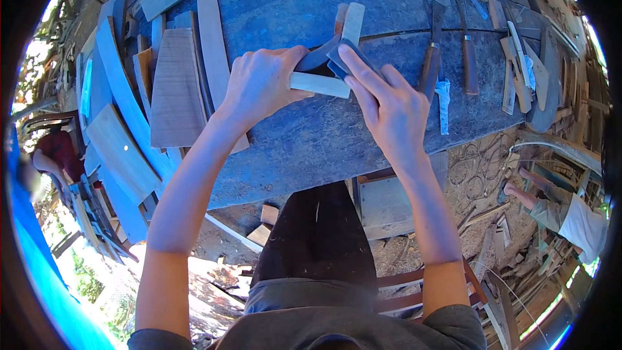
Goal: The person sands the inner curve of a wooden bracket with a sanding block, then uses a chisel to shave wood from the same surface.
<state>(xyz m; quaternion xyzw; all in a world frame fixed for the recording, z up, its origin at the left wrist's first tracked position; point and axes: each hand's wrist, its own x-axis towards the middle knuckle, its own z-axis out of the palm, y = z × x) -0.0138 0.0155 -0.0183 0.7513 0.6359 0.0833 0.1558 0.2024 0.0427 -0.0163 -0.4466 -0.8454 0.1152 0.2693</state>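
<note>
A small wooden frame-like piece (321, 84) with pale strip ends is held above the workbench (291, 142). My left hand (269, 78) is closed round its left side. My right hand (392, 100) has its index finger and thumb pressed on a dark flat sheet, which looks like sandpaper (359, 58), against the piece's right side. The fingers hide part of the join. To the right of my right hand lie a wide-bladed chisel (430, 68) with a wooden handle and a narrower tool with a wooden handle (470, 68).
Wooden boards (178, 84) and curved strips (123, 84) are piled along the bench's left side. At right are more wooden pieces (518, 65) and a thin tool wrapped in pale blue (443, 107). Another person (570, 214) is at the far right, and one (55, 155) at the far left.
</note>
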